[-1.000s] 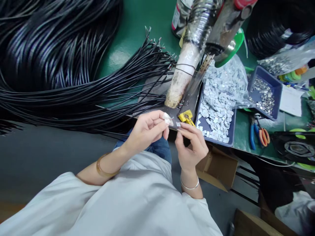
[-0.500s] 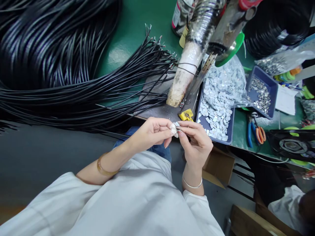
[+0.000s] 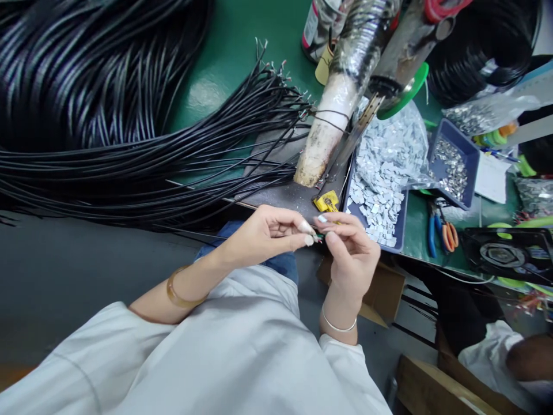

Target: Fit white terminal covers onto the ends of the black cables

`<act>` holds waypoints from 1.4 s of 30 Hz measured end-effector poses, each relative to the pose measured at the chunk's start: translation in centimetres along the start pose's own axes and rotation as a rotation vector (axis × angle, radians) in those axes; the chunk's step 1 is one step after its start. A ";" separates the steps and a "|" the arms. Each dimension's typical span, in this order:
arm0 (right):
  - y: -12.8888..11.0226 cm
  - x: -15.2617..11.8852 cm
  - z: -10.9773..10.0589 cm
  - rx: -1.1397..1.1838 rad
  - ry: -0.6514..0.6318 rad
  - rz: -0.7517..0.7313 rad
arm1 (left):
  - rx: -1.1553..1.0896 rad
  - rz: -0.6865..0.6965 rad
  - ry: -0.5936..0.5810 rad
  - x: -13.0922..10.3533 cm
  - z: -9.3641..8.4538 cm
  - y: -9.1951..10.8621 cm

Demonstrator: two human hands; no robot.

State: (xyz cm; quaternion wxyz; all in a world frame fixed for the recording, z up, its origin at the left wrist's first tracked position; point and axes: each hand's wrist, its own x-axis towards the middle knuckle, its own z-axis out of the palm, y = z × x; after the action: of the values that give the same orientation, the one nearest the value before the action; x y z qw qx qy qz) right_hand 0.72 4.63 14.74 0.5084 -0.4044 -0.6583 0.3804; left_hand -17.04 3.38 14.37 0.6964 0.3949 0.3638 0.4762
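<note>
My left hand (image 3: 280, 233) pinches the end of a black cable, whose small coloured wires (image 3: 318, 237) stick out past its white-covered fingertips. Just right of these wires is my right hand (image 3: 352, 242), thumb and fingers bent close together; a small pale piece shows at its fingertips, too small to make out. Both hands are in front of the bench edge, below a yellow part (image 3: 326, 202). A large bundle of black cables (image 3: 185, 155) with stripped ends spreads over the bench to the left.
A white wrapped duct (image 3: 324, 132) hangs over the green bench (image 3: 233, 34). At the right are a blue tray (image 3: 401, 230) of small metallic pieces, a smaller tray (image 3: 472, 173), pliers (image 3: 449, 236) and a fan (image 3: 503, 253). A person in white (image 3: 492, 357) is at lower right.
My right hand has moved slightly right, away from my left fingertips, and coloured wire ends now show between them. The view has shifted a little.
</note>
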 end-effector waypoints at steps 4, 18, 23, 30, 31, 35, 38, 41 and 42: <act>-0.3 -0.5 0.3 -0.264 0.221 -0.310 | 0.013 -0.016 0.109 0.3 0.3 -0.1; 1.7 -0.9 0.7 -0.370 0.054 -0.598 | -0.148 -0.138 0.098 1.3 0.1 0.0; 2.1 -0.5 1.0 -0.312 0.159 -0.347 | -0.103 -0.126 0.092 1.4 -0.1 -0.3; 2.2 0.1 1.0 -0.337 0.091 -0.313 | -0.020 0.045 0.227 1.6 0.3 -0.5; 2.3 0.1 1.0 -0.379 0.091 -0.367 | -0.009 0.054 0.244 1.7 0.4 -0.4; 2.6 0.3 1.0 -0.535 0.086 -0.533 | 0.040 0.081 0.302 2.0 0.7 -0.3; 2.8 0.6 0.9 -0.591 0.092 -0.581 | 0.068 0.086 0.331 2.2 0.8 -0.2; 3.1 0.6 0.9 -0.558 0.105 -0.555 | 0.107 0.088 0.337 2.4 0.9 -0.1; 3.2 0.6 1.0 -0.531 0.114 -0.529 | 0.124 0.093 0.334 2.5 0.9 0.0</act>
State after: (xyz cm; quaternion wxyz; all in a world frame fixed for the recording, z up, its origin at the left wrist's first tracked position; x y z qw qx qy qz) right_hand 0.13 6.31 11.87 0.5024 -0.3585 -0.7863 0.0289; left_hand -15.56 5.54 14.39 0.5779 0.3689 0.4844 0.5434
